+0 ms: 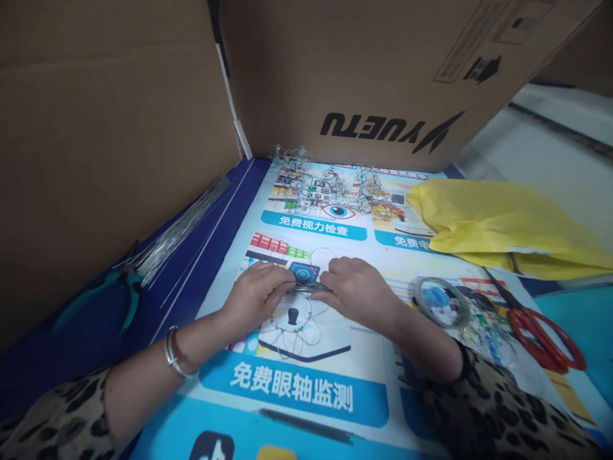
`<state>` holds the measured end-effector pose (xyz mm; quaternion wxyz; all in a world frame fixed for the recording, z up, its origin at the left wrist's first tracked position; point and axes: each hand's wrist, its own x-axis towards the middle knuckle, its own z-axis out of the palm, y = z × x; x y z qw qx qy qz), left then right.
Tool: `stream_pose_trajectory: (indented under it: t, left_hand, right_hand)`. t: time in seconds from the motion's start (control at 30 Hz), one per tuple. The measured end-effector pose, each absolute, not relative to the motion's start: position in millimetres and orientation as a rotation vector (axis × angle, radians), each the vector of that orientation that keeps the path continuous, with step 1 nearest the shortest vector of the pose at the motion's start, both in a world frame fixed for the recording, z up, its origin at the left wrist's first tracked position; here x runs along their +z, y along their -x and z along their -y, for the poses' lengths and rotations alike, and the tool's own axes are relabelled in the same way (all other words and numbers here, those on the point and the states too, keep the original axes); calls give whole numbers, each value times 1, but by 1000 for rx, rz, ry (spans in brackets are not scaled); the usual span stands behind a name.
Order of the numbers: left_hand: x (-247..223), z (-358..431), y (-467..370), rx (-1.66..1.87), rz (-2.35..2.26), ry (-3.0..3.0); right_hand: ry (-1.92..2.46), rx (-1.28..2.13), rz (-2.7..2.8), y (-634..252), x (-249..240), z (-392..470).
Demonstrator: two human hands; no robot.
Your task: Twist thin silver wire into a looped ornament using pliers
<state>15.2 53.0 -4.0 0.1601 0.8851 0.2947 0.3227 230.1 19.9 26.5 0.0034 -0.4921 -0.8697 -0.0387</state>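
Observation:
A thin wire piece with several loops lies over the printed poster, its upper end between my two hands. My left hand pinches the wire from the left, thumb and fingers pressed together. From the right, my right hand pinches it too, fingertips closed close to those of my left hand. A single wire loop arches up beside the right fingertips. Fine detail of the wire at the fingertips is too small to tell.
Teal-handled pliers and a bundle of straight wires lie left. Wire pieces stand at the back before a cardboard box. Right are a tape roll, red scissors and a yellow bag.

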Motion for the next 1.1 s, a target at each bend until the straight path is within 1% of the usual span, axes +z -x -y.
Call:
stream_pose_trajectory:
  t: [0.37,0.6,0.77,1.1]
  left_hand:
    - [-5,-53,-17,871,-900,-2563]
    - [-4,-53,-18,866,-950,-2540]
    - [-3,-50,-16,858,-1075,-2469]
    - [-1,-46,-17,802,-1182,-2303]
  right_hand:
    - [1411,-37,2801,-230,27,-33]
    - [1511,-144,2726,-238,35,-33]
    - [1435,-112,2694,-242,41,-23]
    - [1491,-155,2744,-225,26,-14]
